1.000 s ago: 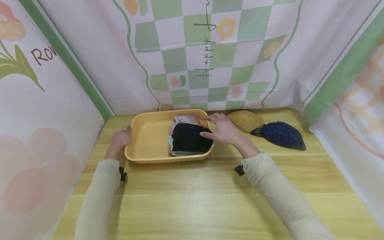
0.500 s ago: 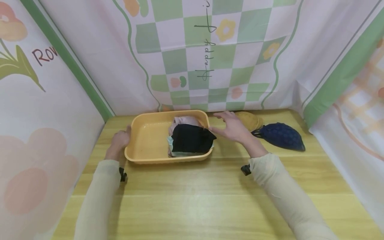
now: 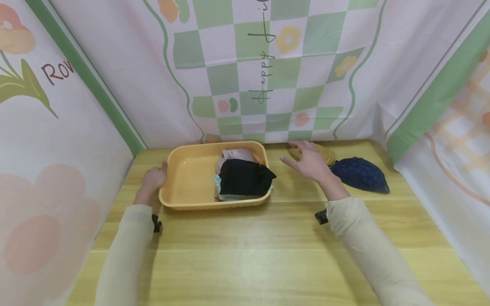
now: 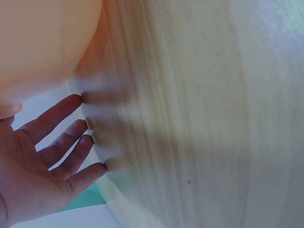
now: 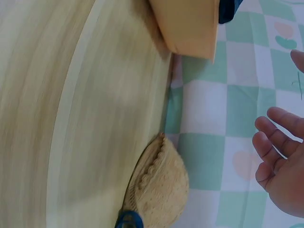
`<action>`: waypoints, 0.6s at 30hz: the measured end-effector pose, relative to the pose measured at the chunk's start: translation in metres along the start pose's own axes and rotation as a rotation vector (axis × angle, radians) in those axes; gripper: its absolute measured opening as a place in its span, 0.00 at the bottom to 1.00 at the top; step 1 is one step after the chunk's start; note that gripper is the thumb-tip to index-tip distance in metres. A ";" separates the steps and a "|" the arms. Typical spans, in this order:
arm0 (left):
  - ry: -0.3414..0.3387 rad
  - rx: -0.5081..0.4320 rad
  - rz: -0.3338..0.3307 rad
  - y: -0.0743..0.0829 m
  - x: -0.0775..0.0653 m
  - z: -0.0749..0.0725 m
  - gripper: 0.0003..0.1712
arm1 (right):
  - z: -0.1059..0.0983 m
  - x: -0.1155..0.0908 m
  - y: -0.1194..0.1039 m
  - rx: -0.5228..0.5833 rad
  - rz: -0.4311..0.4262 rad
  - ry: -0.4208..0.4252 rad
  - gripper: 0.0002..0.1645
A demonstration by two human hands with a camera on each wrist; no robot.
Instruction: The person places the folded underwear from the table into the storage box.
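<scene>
In the head view, my left hand (image 3: 154, 177) is at the left end of a yellow plastic tray (image 3: 187, 178). The left wrist view has that hand's fingers (image 4: 57, 116) spread and fairly straight, tips at the table, thumb against the tray's side. A black folded cloth (image 3: 245, 176) lies over a pale pink cloth (image 3: 238, 154) in the tray's right half. My right hand (image 3: 311, 163) hovers empty, fingers relaxed, in front of a mustard-yellow lace-edged bra (image 3: 325, 154), partly hiding it. Right of that lies a folded navy bra (image 3: 360, 174).
A wooden table (image 3: 245, 255) carries everything. Behind it hangs a green-and-white checked curtain (image 3: 252, 76), close to the tray's far rim. A patterned fabric wall (image 3: 69, 170) rises along the left side.
My right hand has moved right, away from the black cloth and the tray's right rim, to the yellow bra. The black cloth's corner now pokes over the rim. My left hand stays put.
</scene>
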State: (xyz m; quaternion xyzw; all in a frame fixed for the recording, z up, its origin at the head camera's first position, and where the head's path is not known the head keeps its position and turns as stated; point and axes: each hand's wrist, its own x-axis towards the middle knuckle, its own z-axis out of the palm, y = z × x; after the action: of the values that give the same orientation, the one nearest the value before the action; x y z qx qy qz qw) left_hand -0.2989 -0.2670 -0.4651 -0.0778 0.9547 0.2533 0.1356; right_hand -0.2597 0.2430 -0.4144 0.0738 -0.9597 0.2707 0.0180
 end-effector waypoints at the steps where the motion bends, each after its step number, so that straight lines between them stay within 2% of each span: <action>1: -0.001 -0.001 -0.002 0.000 0.000 0.000 0.58 | -0.001 0.000 0.003 0.002 0.006 0.004 0.55; 5: -0.008 -0.006 -0.005 0.000 0.000 0.000 0.59 | -0.001 0.001 0.013 0.005 0.022 0.036 0.54; 12: -0.004 -0.008 -0.009 0.000 0.001 -0.001 0.56 | 0.000 -0.002 0.028 0.019 0.066 0.051 0.55; 18: -0.005 0.001 -0.011 0.000 0.000 -0.001 0.59 | -0.003 -0.003 0.037 -0.003 0.068 0.073 0.54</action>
State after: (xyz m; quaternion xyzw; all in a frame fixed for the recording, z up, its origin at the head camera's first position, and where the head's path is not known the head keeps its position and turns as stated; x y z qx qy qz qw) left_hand -0.2995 -0.2673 -0.4646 -0.0821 0.9541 0.2522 0.1394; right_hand -0.2627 0.2762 -0.4314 0.0312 -0.9607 0.2723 0.0438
